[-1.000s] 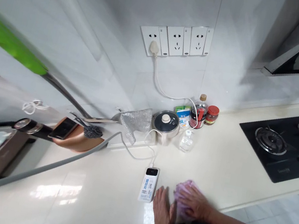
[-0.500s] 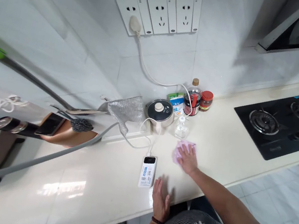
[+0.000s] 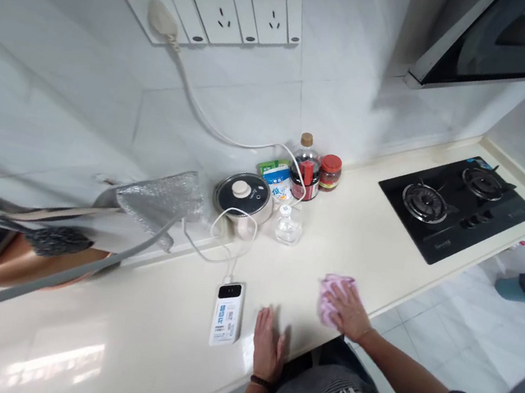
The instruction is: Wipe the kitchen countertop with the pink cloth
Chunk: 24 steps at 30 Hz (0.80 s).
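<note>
My right hand [image 3: 350, 313] presses a pink cloth [image 3: 328, 297] onto the pale countertop [image 3: 154, 347], close to its front edge. Its fingers lie over the cloth, which bunches up around them. My left hand [image 3: 268, 350], with a dark bracelet at the wrist, rests at the counter's edge with fingers extended and nothing in it. Just left of that hand lies a white power bank [image 3: 226, 315] with a cable plugged into its top. Behind, a small clear bottle [image 3: 287, 227] stands beside a lidded electric pot [image 3: 244, 199].
Against the wall stand a dark sauce bottle [image 3: 305, 176], a red-lidded jar [image 3: 330, 173] and some packets [image 3: 277, 180]. A gas hob [image 3: 454, 206] lies to the right. A white cord [image 3: 204, 124] hangs from the wall sockets [image 3: 215, 5]. A grey hose [image 3: 56, 270] crosses the left side.
My right hand has drawn the pink cloth away from the clear bottle, toward the front edge and rightward. My left hand stays at the edge. The view has turned right.
</note>
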Each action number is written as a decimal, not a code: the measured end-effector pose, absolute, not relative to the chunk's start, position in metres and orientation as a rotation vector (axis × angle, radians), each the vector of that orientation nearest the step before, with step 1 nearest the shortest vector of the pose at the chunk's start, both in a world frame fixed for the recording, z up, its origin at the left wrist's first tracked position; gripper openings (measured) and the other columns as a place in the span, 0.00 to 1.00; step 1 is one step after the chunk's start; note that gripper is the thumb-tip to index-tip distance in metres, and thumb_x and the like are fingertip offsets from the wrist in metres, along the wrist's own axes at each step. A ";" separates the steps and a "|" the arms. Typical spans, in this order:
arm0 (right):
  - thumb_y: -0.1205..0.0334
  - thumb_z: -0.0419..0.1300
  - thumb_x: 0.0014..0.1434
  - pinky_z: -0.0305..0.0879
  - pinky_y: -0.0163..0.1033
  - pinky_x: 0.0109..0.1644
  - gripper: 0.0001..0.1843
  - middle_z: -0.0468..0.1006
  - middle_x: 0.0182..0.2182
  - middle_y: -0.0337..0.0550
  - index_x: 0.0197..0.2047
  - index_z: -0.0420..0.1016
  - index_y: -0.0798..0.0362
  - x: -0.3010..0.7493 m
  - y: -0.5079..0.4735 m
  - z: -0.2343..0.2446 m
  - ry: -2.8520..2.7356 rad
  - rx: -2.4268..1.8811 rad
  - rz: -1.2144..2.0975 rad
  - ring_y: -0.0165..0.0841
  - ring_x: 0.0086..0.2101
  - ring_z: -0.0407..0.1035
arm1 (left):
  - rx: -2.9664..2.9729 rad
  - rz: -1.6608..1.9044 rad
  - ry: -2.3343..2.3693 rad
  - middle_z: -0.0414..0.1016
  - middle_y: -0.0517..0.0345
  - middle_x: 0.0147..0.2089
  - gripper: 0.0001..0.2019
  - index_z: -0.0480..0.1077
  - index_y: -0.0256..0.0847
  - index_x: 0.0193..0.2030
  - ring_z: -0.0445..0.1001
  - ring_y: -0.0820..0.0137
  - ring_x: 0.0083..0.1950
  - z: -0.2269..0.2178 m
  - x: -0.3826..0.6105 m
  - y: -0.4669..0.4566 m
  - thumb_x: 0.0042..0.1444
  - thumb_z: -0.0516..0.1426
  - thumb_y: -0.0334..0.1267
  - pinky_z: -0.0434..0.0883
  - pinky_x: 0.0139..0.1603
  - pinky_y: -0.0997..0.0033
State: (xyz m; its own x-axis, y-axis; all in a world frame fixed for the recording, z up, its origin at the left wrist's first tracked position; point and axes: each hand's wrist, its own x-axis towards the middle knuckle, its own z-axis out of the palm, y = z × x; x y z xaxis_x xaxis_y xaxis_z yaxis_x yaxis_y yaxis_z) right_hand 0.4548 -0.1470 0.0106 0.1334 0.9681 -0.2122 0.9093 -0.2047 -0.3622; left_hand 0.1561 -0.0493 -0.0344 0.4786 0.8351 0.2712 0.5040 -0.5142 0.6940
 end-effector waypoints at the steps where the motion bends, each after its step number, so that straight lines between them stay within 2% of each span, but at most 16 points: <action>1: 0.49 0.51 0.70 0.35 0.66 0.79 0.34 0.56 0.78 0.43 0.77 0.62 0.44 0.482 -0.157 0.009 -1.780 -2.379 0.530 0.52 0.77 0.40 | 2.215 0.797 1.094 0.57 0.40 0.79 0.32 0.48 0.41 0.81 0.48 0.51 0.83 -0.035 0.158 -0.049 0.74 0.47 0.46 0.57 0.78 0.39; 5: 0.49 0.42 0.72 0.36 0.67 0.79 0.36 0.55 0.79 0.48 0.78 0.61 0.52 0.571 -0.182 0.002 -1.221 -2.753 0.239 0.54 0.77 0.40 | 2.309 0.673 1.078 0.60 0.42 0.78 0.31 0.53 0.42 0.80 0.49 0.51 0.82 -0.036 0.161 -0.045 0.73 0.49 0.44 0.58 0.77 0.39; 8: 0.47 0.38 0.72 0.35 0.72 0.77 0.38 0.51 0.80 0.49 0.80 0.55 0.51 0.598 -0.171 -0.001 -0.783 -2.838 0.099 0.56 0.77 0.40 | 2.346 0.623 1.092 0.63 0.43 0.76 0.29 0.57 0.43 0.78 0.51 0.51 0.81 -0.036 0.162 -0.042 0.72 0.50 0.44 0.58 0.77 0.38; 10: 0.47 0.38 0.72 0.32 0.73 0.77 0.39 0.48 0.80 0.49 0.81 0.51 0.50 0.587 -0.151 -0.001 -0.703 -2.817 0.054 0.57 0.77 0.38 | 2.355 0.608 1.109 0.64 0.43 0.75 0.29 0.57 0.44 0.78 0.52 0.50 0.81 -0.035 0.163 -0.042 0.72 0.50 0.44 0.59 0.77 0.38; 12: 0.49 0.39 0.73 0.30 0.73 0.78 0.38 0.47 0.81 0.49 0.81 0.50 0.49 0.554 -0.128 0.001 -0.901 -2.759 0.113 0.57 0.78 0.34 | 2.351 0.599 1.138 0.64 0.43 0.75 0.29 0.57 0.45 0.78 0.53 0.50 0.81 -0.035 0.164 -0.041 0.72 0.50 0.44 0.60 0.76 0.38; 15: 0.51 0.46 0.72 0.30 0.70 0.79 0.35 0.51 0.80 0.45 0.79 0.56 0.46 0.485 -0.102 0.004 -1.473 -2.538 0.451 0.56 0.78 0.34 | 2.346 0.609 1.167 0.66 0.43 0.74 0.29 0.59 0.44 0.77 0.55 0.50 0.80 -0.035 0.164 -0.040 0.72 0.51 0.46 0.62 0.75 0.40; 18: 0.45 0.53 0.71 0.34 0.64 0.80 0.37 0.50 0.80 0.39 0.80 0.53 0.39 0.431 -0.095 0.006 -1.909 -2.123 0.732 0.51 0.78 0.35 | 2.356 0.612 1.171 0.66 0.43 0.74 0.28 0.60 0.42 0.75 0.57 0.50 0.79 -0.035 0.164 -0.038 0.71 0.51 0.46 0.63 0.74 0.40; 21: 0.42 0.55 0.71 0.36 0.61 0.80 0.38 0.49 0.80 0.35 0.80 0.52 0.35 0.427 -0.100 0.005 -2.066 -1.888 0.814 0.46 0.78 0.36 | 2.373 0.614 1.182 0.67 0.42 0.73 0.29 0.61 0.41 0.75 0.58 0.49 0.78 -0.037 0.164 -0.035 0.70 0.52 0.46 0.64 0.74 0.39; 24: 0.44 0.56 0.70 0.39 0.62 0.80 0.36 0.55 0.79 0.38 0.78 0.58 0.37 0.476 -0.116 -0.001 -1.993 -2.003 0.728 0.48 0.78 0.40 | 2.409 0.636 1.186 0.68 0.41 0.72 0.29 0.60 0.42 0.75 0.59 0.48 0.78 -0.041 0.164 -0.033 0.70 0.52 0.46 0.66 0.73 0.38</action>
